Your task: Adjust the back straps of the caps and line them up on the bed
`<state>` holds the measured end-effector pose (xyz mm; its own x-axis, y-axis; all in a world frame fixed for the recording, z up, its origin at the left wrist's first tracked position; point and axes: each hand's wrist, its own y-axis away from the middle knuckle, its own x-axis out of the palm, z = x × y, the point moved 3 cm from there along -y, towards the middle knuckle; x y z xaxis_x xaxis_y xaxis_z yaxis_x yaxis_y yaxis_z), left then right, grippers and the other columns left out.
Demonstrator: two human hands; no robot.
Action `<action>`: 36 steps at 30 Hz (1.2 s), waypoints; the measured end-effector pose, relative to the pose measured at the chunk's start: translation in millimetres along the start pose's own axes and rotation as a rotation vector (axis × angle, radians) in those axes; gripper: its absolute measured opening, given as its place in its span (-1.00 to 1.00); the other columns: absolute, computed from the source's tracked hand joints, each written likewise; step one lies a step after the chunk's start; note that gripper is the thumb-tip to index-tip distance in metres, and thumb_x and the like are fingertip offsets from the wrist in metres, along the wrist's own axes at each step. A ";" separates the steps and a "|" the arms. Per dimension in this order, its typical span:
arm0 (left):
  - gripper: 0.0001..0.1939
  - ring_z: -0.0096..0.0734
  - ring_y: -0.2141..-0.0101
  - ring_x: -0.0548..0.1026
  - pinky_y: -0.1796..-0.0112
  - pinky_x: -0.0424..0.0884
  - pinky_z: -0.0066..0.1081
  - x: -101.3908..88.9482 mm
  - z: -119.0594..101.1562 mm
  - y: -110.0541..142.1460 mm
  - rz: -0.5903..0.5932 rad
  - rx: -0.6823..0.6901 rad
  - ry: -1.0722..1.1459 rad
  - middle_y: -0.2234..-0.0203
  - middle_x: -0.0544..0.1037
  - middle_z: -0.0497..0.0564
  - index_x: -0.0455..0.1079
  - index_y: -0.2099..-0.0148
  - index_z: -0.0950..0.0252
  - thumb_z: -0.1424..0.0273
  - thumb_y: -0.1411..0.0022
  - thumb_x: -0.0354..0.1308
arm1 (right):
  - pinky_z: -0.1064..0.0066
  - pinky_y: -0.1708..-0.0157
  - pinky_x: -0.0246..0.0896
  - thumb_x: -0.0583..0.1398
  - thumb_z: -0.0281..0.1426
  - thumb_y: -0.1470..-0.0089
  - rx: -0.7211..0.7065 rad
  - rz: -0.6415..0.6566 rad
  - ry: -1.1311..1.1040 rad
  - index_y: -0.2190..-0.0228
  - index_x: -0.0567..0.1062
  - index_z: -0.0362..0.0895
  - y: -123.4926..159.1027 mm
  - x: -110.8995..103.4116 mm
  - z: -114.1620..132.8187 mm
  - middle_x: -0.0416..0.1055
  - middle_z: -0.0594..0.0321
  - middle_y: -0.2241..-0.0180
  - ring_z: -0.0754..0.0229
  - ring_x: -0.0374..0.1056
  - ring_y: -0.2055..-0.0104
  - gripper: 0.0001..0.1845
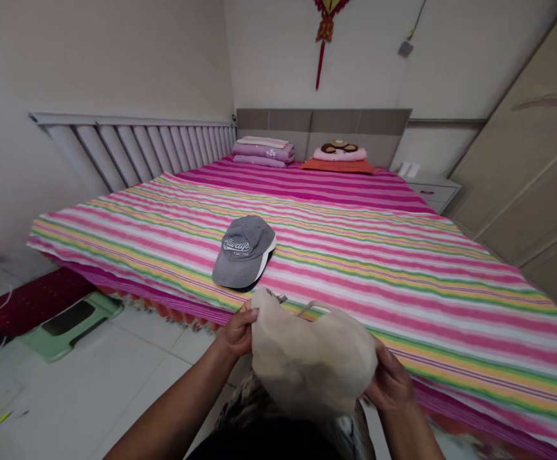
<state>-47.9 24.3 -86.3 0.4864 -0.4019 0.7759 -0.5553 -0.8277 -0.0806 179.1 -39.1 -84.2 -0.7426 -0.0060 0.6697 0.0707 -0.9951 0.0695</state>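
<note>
Both hands hold a beige cap [307, 358] just off the bed's near edge, and motion blurs it slightly. My left hand [241, 329] is closed on its left side, thumb on top. On its right side my right hand [389, 377] grips the edge, the fingers partly hidden behind the cloth. A thin strap arches along the cap's far side, beside a small dark metal-looking piece. Beyond my hands, a grey cap [244, 252] with white lettering and a white-edged brim lies on the striped bed cover [355, 255].
Folded purple bedding [264, 153] and a pink folded stack [340, 155] sit by the headboard [355, 124]. A radiator [139, 147] runs along the left wall. At floor level on the left is a green stool [61, 338]. A white nightstand [434, 191] stands at the far right.
</note>
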 end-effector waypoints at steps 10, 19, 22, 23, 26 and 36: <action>-0.53 -0.40 0.54 0.47 0.49 0.34 -0.52 27.1 -2.7 6.9 0.059 -0.171 -0.288 0.54 0.53 0.10 0.46 0.31 0.47 0.26 0.29 0.37 | 0.45 0.56 0.16 0.38 -0.37 0.34 0.100 0.174 0.110 0.45 0.51 -0.06 16.5 4.2 12.5 0.43 0.29 0.58 0.25 0.31 0.58 -0.73; -0.72 -0.64 0.63 0.33 0.57 0.24 -0.62 49.8 -25.1 -11.5 0.085 -0.263 -0.466 0.62 0.44 -0.08 0.42 0.40 0.39 0.40 0.22 0.36 | 0.43 0.55 0.08 0.30 -0.24 0.21 -0.002 0.416 0.197 0.50 0.51 -0.12 16.1 20.3 23.3 0.31 0.24 0.58 0.25 0.19 0.54 -0.78; -0.71 -0.65 0.62 0.34 0.57 0.23 -0.63 58.2 -27.2 -18.0 0.098 -0.258 -0.493 0.60 0.44 -0.07 0.42 0.39 0.40 0.35 0.19 0.34 | 0.42 0.55 0.06 0.28 -0.20 0.17 -0.065 0.378 0.240 0.54 0.51 -0.10 17.5 23.3 29.3 0.31 0.25 0.64 0.25 0.18 0.57 -0.78; -0.73 -0.65 0.61 0.34 0.56 0.23 -0.63 60.2 -27.2 -19.9 0.095 -0.255 -0.512 0.61 0.44 -0.07 0.43 0.40 0.40 0.34 0.17 0.33 | 0.41 0.55 0.06 0.28 -0.22 0.17 -0.073 0.343 0.251 0.56 0.51 -0.09 18.2 24.9 31.1 0.31 0.26 0.65 0.24 0.18 0.58 -0.81; -0.77 -0.65 0.60 0.34 0.55 0.23 -0.62 64.7 -25.0 -24.5 0.110 -0.264 -0.551 0.60 0.45 -0.07 0.44 0.40 0.39 0.35 0.12 0.31 | 0.39 0.56 0.05 0.30 -0.23 0.20 -0.064 0.243 0.241 0.59 0.49 -0.06 20.4 31.6 35.9 0.29 0.28 0.70 0.24 0.16 0.60 -0.83; -0.74 -0.59 0.52 0.40 0.47 0.27 -0.59 72.5 -22.3 -31.6 0.133 -0.254 -0.520 0.50 0.50 -0.02 0.46 0.33 0.36 0.33 0.10 0.30 | 0.52 0.73 -0.07 0.22 -0.21 0.06 -0.020 0.129 0.269 0.36 0.48 -0.09 10.1 53.1 56.1 0.21 0.38 0.74 0.39 0.06 0.76 -0.76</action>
<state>-10.1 30.1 -13.5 0.6324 -0.6881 0.3558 -0.7471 -0.6631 0.0456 177.8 -43.9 -6.4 -0.8784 -0.1557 0.4518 0.1647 -0.9861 -0.0195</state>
